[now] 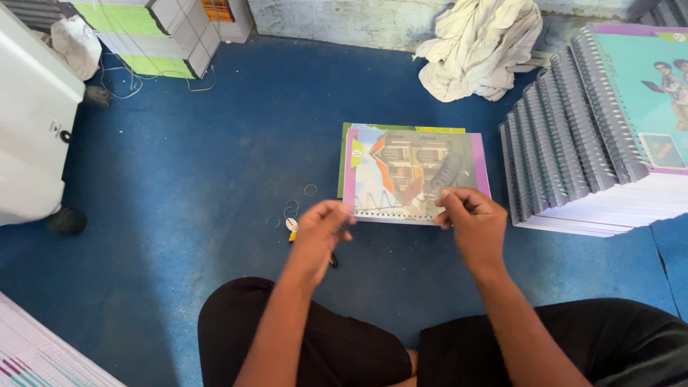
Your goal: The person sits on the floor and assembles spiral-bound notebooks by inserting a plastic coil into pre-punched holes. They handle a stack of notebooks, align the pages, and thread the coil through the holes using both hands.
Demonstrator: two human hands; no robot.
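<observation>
We held the notebook [412, 172] just ahead, punched edge crosswise between our hands: right hand [469, 222] pinching the wire coil [446, 175], left hand [319, 236] pinching that edge's near corner.

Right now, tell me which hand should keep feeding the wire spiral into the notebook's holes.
Probably right: the right hand pinches the wire spiral above the notebook; the left hand sits at the punched edge's other end.

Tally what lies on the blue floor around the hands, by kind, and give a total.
Unbound notebook under the hands: 1
Spiral binding coil at the right hand: 1
Loose wire rings: 3
Small cutter by the left hand: 1
Stack of bound notebooks: 1
White cloth: 1
Total: 8
</observation>
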